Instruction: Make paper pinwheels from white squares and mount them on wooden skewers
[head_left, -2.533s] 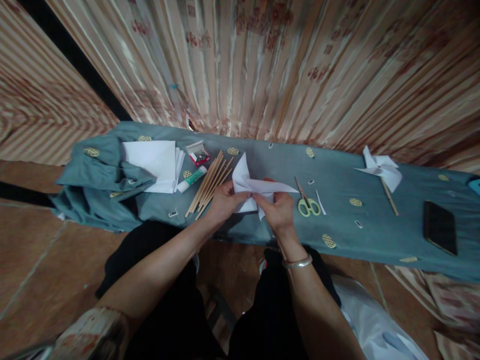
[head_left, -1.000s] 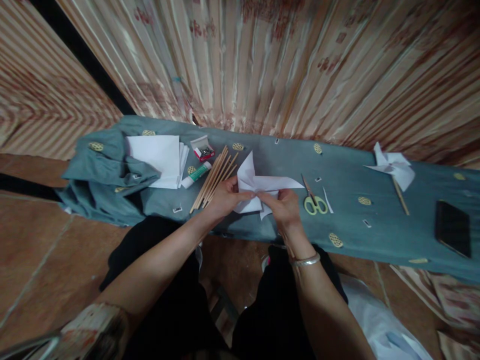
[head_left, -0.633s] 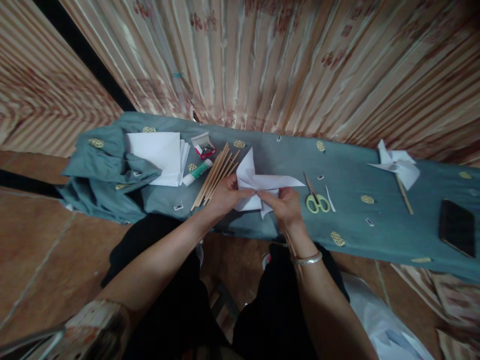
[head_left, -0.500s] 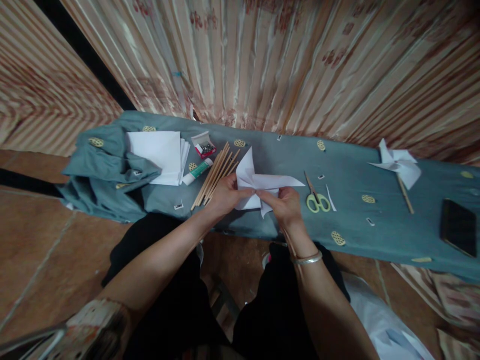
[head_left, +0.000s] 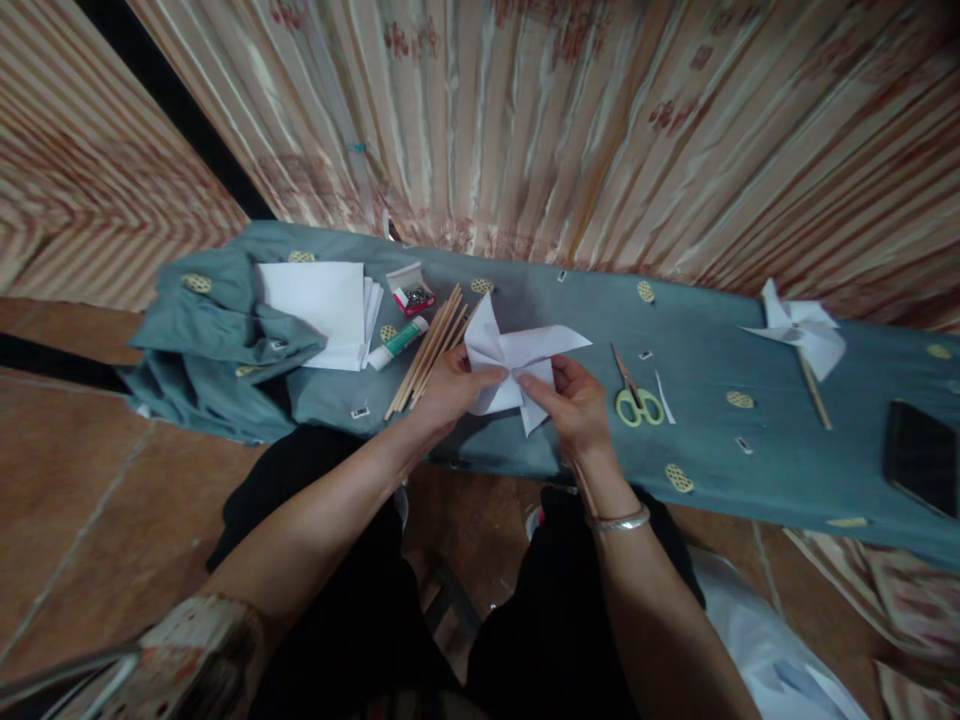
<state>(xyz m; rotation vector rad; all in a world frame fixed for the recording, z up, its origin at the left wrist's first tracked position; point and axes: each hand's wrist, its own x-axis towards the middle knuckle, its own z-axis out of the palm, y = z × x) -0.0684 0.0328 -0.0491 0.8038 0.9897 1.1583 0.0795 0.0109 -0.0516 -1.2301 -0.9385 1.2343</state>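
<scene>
A white paper pinwheel (head_left: 525, 350) with folded blades is held between my two hands, just above the cloth-covered table. My left hand (head_left: 454, 388) grips its left side, the thumb pressing near the centre. On the right side my right hand (head_left: 576, 402) pinches it, thumb on the front near the middle and fingers behind the paper. The fingers behind the paper are partly hidden. Close to my left hand lie several thin wooden sticks (head_left: 430, 350). Scissors with green handles (head_left: 637, 405) rest to the right of my right hand, beside a narrow paper strip (head_left: 664, 397).
On the left are a stack of white paper (head_left: 315, 310), a glue stick (head_left: 397, 343) and an open small box of metal pins (head_left: 412, 295). A finished pinwheel on a stick (head_left: 802, 330) and a black phone (head_left: 921, 458) lie right. A pleated curtain (head_left: 487, 130) hangs behind the table (head_left: 705, 380).
The pinwheel is tilted up more towards me and its right blade has swung left and up. My right fingers have spread further behind the paper. My thumbs have parted slightly at the centre.
</scene>
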